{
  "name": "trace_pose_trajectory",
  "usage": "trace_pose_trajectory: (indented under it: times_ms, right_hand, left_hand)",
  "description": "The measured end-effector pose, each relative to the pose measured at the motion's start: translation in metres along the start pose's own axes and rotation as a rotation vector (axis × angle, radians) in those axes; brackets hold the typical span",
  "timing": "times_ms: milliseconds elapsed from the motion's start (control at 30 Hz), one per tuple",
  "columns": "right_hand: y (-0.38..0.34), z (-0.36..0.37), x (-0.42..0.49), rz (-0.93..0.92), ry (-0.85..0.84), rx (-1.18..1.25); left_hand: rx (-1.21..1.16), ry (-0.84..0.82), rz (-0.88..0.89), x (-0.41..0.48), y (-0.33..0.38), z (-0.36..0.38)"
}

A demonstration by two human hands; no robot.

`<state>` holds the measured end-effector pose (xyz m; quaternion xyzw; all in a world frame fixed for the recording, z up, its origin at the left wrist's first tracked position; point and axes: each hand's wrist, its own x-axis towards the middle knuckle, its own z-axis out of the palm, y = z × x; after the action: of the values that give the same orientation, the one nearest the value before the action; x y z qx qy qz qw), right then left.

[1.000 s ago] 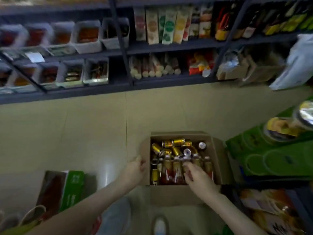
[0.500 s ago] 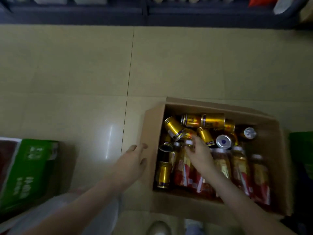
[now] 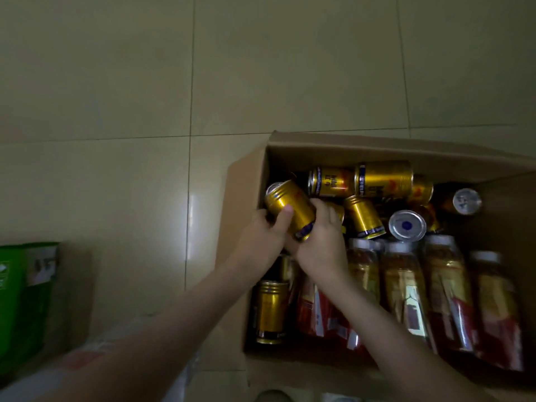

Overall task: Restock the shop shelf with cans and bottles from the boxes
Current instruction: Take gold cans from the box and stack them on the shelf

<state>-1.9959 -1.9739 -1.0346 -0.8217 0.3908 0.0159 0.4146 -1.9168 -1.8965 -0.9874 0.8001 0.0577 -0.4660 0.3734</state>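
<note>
- Gripping a tilted gold can (image 3: 290, 208) from both sides, the two hands meet at the left end of the open cardboard box (image 3: 377, 147).
- The left hand (image 3: 261, 239) wraps the can's left flank. Its thumb lies across the top of the can's body, and its other fingers are hidden beneath.
- The right hand (image 3: 322, 245) curls against the can's right flank and lower end, knuckles up. Its fingers (image 3: 326, 208) bend downward, with the tips out of sight among the cans.
- The hands touch each other just below the can's blue-banded lower rim.
- The left forearm runs in from the lower left across the box's near-left corner, and the right forearm comes from the lower right over the bottles.
- The held can points its silvery top up and left, close to the box's left wall. Whether it still rests on the cans below is unclear.
- Loose cans (image 3: 383, 178) of the same gold lie on their sides along the far wall, and two silver tops (image 3: 407, 226) face upward nearby.
- White-capped bottles (image 3: 406, 291) with red and gold labels fill the near half in a row.
- One more gold tin (image 3: 271, 311) sits in the near-left corner.
- The box rests on a pale tiled floor (image 3: 116, 82), with a green carton (image 3: 20, 300) well apart at the left edge.
</note>
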Motion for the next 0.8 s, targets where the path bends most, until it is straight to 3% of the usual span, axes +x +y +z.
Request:
trace_pose_trajectory:
  times_ms: [67,133,200,233,333,400,567,667,800]
  right_hand:
    - [-0.001,-0.011,-0.010,-0.057,-0.037,0.002]
    - [0.004,-0.030,-0.005,-0.094,-0.188,0.056]
    - [0.018,-0.056,0.013,-0.126,-0.359,0.060]
    - [0.029,-0.069,0.025,-0.128,-0.355,-0.026]
    - [0.063,-0.102,0.064,-0.036,-0.103,-0.473]
    - [0.081,-0.107,0.080,-0.128,-0.028,-0.773]
    - [0.091,-0.092,0.092,-0.158,0.110,-1.011]
    - [0.091,-0.094,0.081,-0.030,-0.055,-0.861]
    - [0.061,-0.124,0.029,0.264,-0.041,-0.202]
  left_hand:
    - [-0.116,0.057,-0.099,0.010,0.011,0.018]
    - [-0.171,0.133,-0.152,0.019,0.018,0.027]
    - [-0.291,0.080,-0.164,0.024,0.021,0.028]
    - [-0.316,0.041,-0.163,0.026,0.021,0.027]
    - [-0.321,-0.026,-0.143,0.032,0.018,0.023]
    - [-0.337,-0.046,-0.115,0.033,0.017,0.023]
    - [-0.365,-0.155,-0.102,0.031,0.011,0.024]
    - [-0.387,-0.240,-0.090,0.017,0.015,0.019]
    - [-0.340,-0.318,-0.062,-0.017,0.037,-0.005]
